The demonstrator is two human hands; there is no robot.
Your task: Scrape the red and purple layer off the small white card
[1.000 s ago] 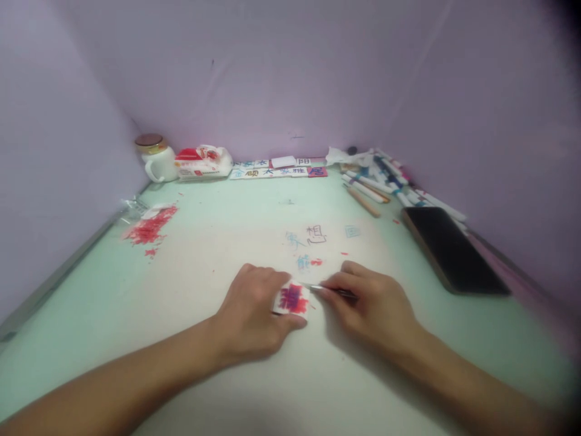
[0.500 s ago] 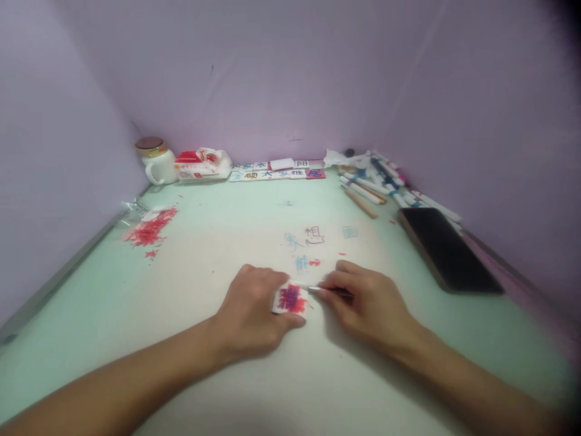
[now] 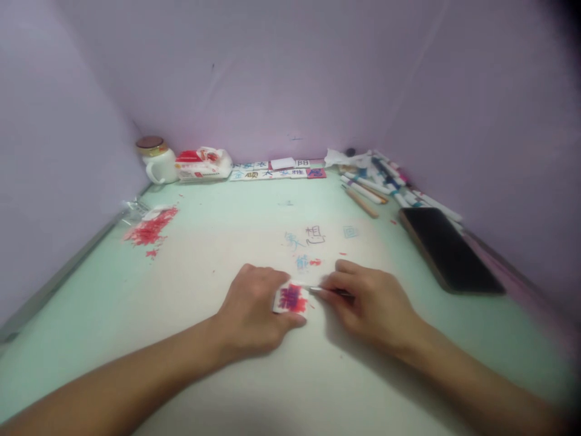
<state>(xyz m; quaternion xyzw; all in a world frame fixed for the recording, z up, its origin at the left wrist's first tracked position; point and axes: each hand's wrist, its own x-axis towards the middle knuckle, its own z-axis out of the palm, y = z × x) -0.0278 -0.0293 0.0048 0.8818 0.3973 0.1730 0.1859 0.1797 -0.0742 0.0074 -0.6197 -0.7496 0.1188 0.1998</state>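
My left hand [image 3: 254,309] grips a small white square carving block [image 3: 293,299] between thumb and fingers, near the middle of the table. The block's top is coloured red, with a purple character on it. From the right, my right hand [image 3: 370,303] pinches a thin carving knife [image 3: 316,290]. Its silvery tip is at the block's upper right edge; whether it touches cannot be told. Most of the tool is hidden by the fingers. Tiny red crumbs lie beside the block. Just beyond it, blue and dark characters [image 3: 314,235] are marked on the tabletop.
Red shavings [image 3: 152,229] are heaped at left beside clear plastic wrap [image 3: 134,212]. A lidded white mug [image 3: 161,166], a tissue pack [image 3: 202,166] and rows of lettered blocks [image 3: 276,174] line the back. Several markers [image 3: 365,188], a wooden-handled tool [image 3: 361,203] and a phone [image 3: 449,251] lie right.
Both hands, the block and the knife keep nearly the same position. The whole view has shifted very slightly.
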